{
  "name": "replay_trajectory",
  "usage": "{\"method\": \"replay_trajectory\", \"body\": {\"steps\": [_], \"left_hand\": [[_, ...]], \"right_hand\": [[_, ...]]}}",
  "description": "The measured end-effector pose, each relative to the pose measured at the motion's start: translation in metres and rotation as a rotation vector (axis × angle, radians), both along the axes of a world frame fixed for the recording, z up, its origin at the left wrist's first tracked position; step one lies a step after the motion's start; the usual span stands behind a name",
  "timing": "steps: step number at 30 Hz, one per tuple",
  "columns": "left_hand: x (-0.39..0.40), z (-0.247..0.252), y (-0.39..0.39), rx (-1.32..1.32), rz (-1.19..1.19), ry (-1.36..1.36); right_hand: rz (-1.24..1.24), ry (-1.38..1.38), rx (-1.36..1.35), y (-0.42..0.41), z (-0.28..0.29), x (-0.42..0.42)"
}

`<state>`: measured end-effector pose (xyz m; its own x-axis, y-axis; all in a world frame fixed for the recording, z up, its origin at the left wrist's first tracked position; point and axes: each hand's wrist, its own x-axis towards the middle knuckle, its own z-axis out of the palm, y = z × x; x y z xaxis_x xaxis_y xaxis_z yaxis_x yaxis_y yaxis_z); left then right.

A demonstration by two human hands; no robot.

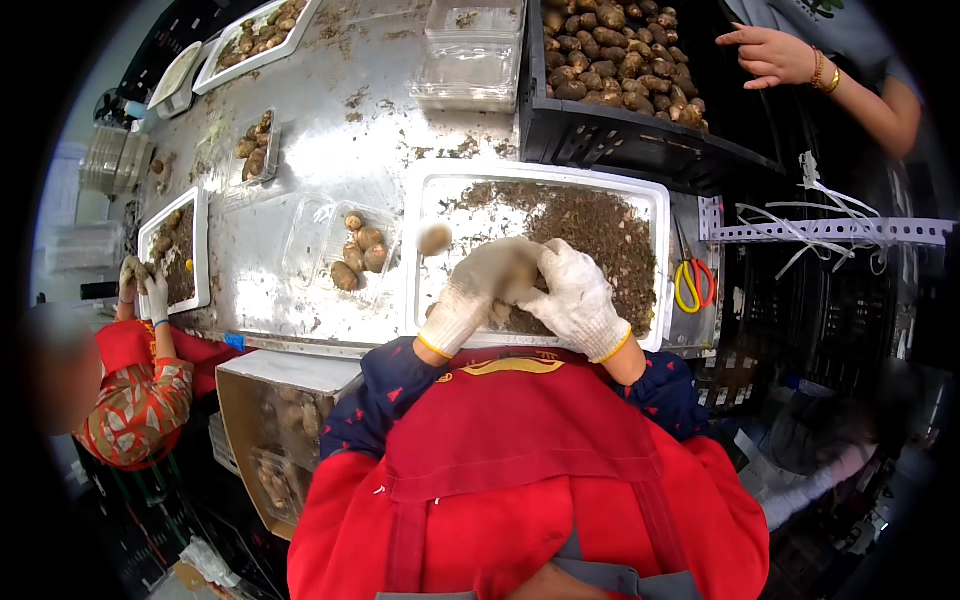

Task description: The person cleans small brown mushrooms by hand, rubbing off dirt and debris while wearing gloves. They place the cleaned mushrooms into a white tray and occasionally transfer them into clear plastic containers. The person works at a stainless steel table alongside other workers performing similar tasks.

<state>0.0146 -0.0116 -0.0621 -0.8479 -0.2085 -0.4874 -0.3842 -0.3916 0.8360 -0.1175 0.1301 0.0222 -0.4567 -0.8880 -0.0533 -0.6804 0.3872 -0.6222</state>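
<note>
Both my hands wear white knit gloves with yellow cuffs and meet above a white tray (658,225) of dark soil and root scraps. My left hand (480,281) grips a brown tuber, likely a taro (519,276), blurred and mostly covered by the gloves. Against its other side, the fingers of my right hand (581,292) are curled. Another taro (434,240) lies in the tray's left part. Just left of the tray, a clear plastic clamshell box (386,225) with its lid folded back holds several taros (368,238).
A black crate (645,139) heaped with taros stands behind the tray. Red-and-yellow-handled scissors (694,285) lie right of it. Clear boxes (469,71) are stacked at the back. A gloved co-worker (142,375) works at a left tray (201,247); another person's hand (776,58) reaches in top right.
</note>
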Motion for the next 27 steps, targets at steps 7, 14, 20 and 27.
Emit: {"method": "replay_trajectory", "body": {"steps": [7, 14, 20, 27], "left_hand": [[0.001, 0.016, 0.004, 0.633, 0.232, 0.241], [0.004, -0.001, 0.006, 0.767, 0.228, 0.218], [-0.013, 0.023, 0.018, 0.328, 0.426, -0.097], [-0.009, 0.008, 0.014, -1.304, 0.262, 0.425]], "right_hand": [[-0.127, -0.523, -0.408, 0.005, -0.006, -0.003], [-0.044, 0.119, -0.199, -0.016, 0.001, 0.003], [0.036, 0.305, -0.413, -0.028, -0.029, 0.004], [-0.198, -0.05, -0.697, -0.033, -0.051, 0.016]]}}
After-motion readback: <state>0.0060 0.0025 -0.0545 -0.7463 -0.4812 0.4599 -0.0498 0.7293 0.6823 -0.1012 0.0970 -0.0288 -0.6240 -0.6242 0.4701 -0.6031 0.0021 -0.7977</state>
